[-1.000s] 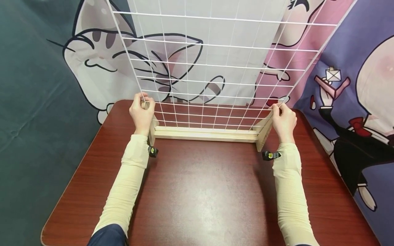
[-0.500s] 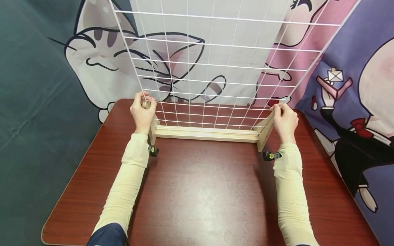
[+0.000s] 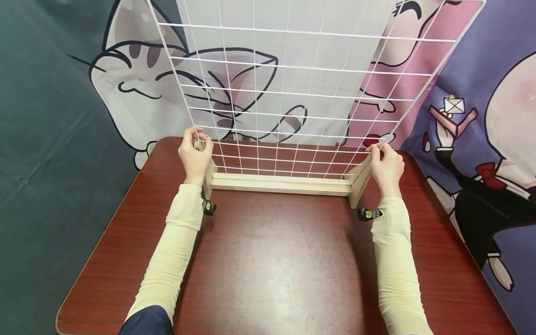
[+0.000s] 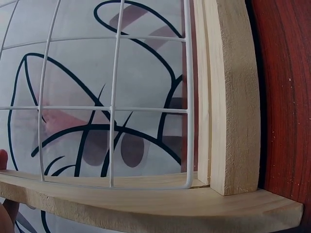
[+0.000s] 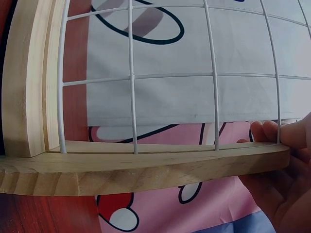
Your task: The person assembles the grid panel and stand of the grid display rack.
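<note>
A white wire grid panel (image 3: 295, 95) stands in a pale wooden stand (image 3: 280, 187) on the table, its top beyond the head view. My left hand (image 3: 196, 156) pinches the panel's left edge at the top of the left upright (image 4: 146, 206). On the other side, my right hand (image 3: 387, 165) pinches the right edge, with its fingers around the tip of the right upright (image 5: 170, 167). The grid's lower left corner lies against the left upright. A narrow gap shows between the bottom wire (image 4: 189, 82) and the bottom rail (image 4: 238, 97). Most of my left hand is outside its wrist view.
The reddish-brown table (image 3: 272, 260) reaches toward me and out to both sides, with rounded corners. Close behind the stand hangs a cartoon-printed cloth (image 3: 146, 88). More dark cloth (image 3: 46, 163) borders the table on the left.
The upper part of the grid has tilted slightly away, and its top right corner has come into view. Both hands keep their places at the uprights; the stand has not moved.
</note>
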The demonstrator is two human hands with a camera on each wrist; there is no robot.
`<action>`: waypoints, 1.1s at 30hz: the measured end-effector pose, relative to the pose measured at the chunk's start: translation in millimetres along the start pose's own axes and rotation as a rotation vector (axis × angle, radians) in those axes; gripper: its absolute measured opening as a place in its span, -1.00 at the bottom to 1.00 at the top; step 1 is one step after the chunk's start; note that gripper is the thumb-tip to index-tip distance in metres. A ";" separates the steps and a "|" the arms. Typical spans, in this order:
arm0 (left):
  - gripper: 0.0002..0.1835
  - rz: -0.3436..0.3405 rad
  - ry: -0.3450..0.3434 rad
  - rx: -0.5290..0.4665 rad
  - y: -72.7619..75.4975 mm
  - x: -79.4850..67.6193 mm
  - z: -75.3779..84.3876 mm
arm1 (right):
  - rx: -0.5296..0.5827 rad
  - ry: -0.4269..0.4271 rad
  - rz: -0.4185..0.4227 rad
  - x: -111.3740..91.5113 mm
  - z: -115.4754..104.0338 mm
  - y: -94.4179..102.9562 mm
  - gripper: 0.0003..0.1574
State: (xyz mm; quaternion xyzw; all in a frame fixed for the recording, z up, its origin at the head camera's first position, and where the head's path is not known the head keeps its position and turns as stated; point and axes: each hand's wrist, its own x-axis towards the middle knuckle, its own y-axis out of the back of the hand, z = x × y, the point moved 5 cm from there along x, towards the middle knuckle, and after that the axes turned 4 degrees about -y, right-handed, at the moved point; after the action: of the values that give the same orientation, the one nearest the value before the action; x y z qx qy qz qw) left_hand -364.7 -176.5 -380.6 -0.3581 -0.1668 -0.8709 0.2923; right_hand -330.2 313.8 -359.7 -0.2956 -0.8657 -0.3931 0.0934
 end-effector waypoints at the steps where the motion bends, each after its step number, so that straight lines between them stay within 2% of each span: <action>1: -0.73 0.000 0.003 0.004 -0.1 -0.4 -1.1 | -0.001 0.001 0.000 -0.3 0.0 -0.1 -0.59; 14: -0.70 -0.011 -0.032 -0.035 2.3 -4.8 1.4 | -0.003 -0.009 -0.001 -3.2 -0.1 -0.6 -0.57; 23: -0.69 -0.030 -0.059 -0.018 0.8 -5.2 -1.2 | -0.006 -0.010 0.000 -3.6 -0.1 -0.7 -0.56; 33: -0.66 -0.066 -0.052 -0.017 -0.6 -6.1 -3.1 | -0.035 0.049 -0.031 -2.2 -0.5 -0.9 -0.57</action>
State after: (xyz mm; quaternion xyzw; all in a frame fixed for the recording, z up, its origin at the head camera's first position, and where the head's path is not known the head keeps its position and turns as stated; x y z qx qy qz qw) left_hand -363.2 -175.2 -387.2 -0.3772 -0.1786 -0.8720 0.2558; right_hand -329.0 312.0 -360.7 -0.2738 -0.8607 -0.4166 0.1033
